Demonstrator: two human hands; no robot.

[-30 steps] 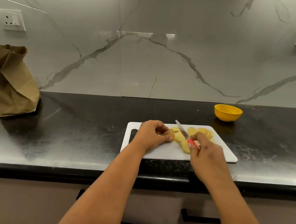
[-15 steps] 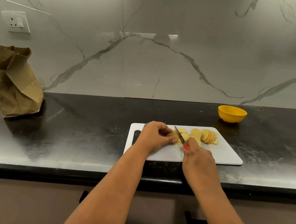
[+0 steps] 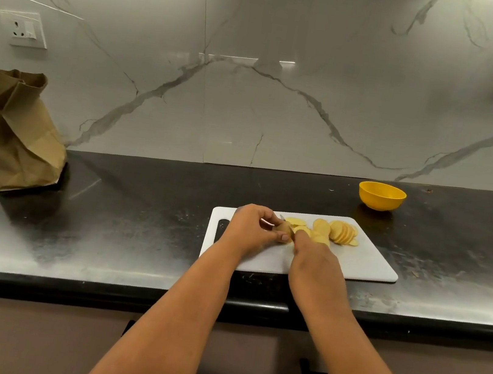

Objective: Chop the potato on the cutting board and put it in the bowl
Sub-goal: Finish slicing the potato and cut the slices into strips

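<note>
My left hand (image 3: 253, 228) pinches what remains of the potato (image 3: 284, 230), a short stub sitting near the middle of the frame on the left half of the cutting board (image 3: 364, 265). My right hand (image 3: 313, 257) comes in from the lower right, curled round the knife (image 3: 282, 218), of which only the tip of the blade shows just above the stub; the handle is hidden under my fingers. The two hands are almost touching, with the stub between them, so the left is the one on it. The stub's long axis looks to run left to right across the board, cut face toward the slices (image 3: 336, 232) fanned out to its right. The yellow bowl (image 3: 381, 195) waits on the table (image 3: 125, 220) up and to the right, well apart.
</note>
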